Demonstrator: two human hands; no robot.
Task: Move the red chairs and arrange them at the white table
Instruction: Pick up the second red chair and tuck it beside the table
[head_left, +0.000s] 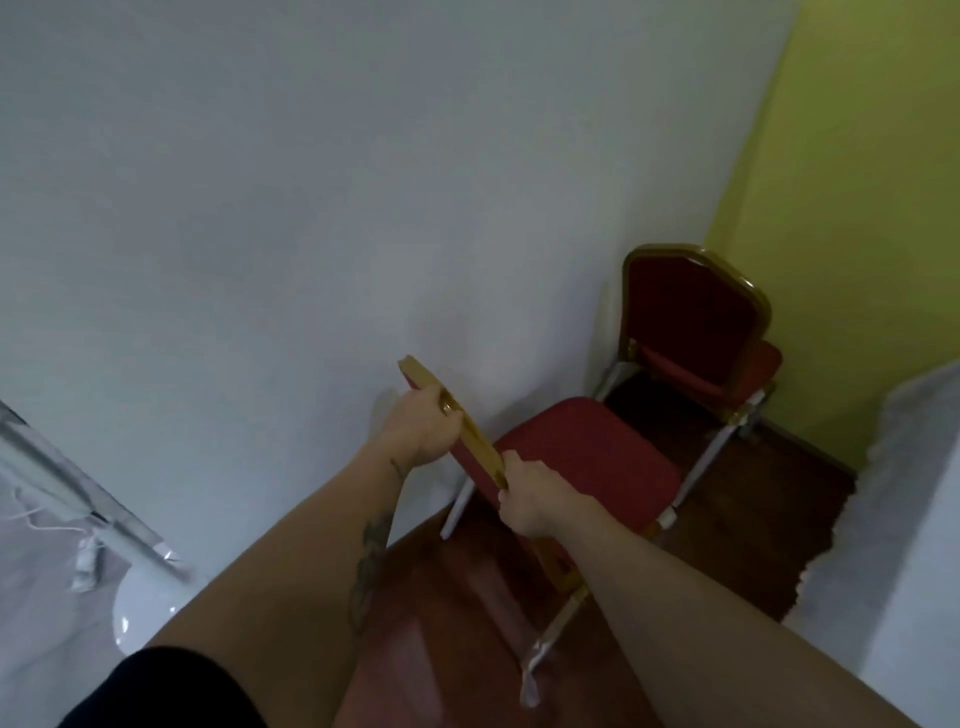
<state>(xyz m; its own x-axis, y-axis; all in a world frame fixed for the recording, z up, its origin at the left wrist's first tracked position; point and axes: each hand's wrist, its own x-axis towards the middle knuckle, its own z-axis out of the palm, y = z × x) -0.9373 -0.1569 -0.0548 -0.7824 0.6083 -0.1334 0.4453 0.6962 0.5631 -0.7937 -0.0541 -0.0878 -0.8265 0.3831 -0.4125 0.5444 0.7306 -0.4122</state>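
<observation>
Red chairs are found in the right half of the frame, both on the dark wooden floor (457, 613) beside the white wall (260, 208). At the lower left of the frame a white stand (78, 499) and its rounded base are seen, apart from the chairs. Toward the centre, the left hand (423, 426) is wrapped closed over the gold-trimmed top rail of the near chair (587, 457), and just to its right the right hand (535, 499) is clamped shut on the same rail, lower along its edge. The backrest is seen edge-on, and the chair appears tilted, though whether its legs are off the floor cannot be told. Further right, in the corner where the white wall meets the green wall (857, 208), the second chair (696, 322) stands upright and untouched. At the far right edge a white cloth (893, 519) is visible; it may be the table's covering, but that cannot be confirmed.

The chair is judged stiff and moderately light, with a metal frame and padded seat. The rigid top rail is judged the best hold, since the upholstery would give and slip.
</observation>
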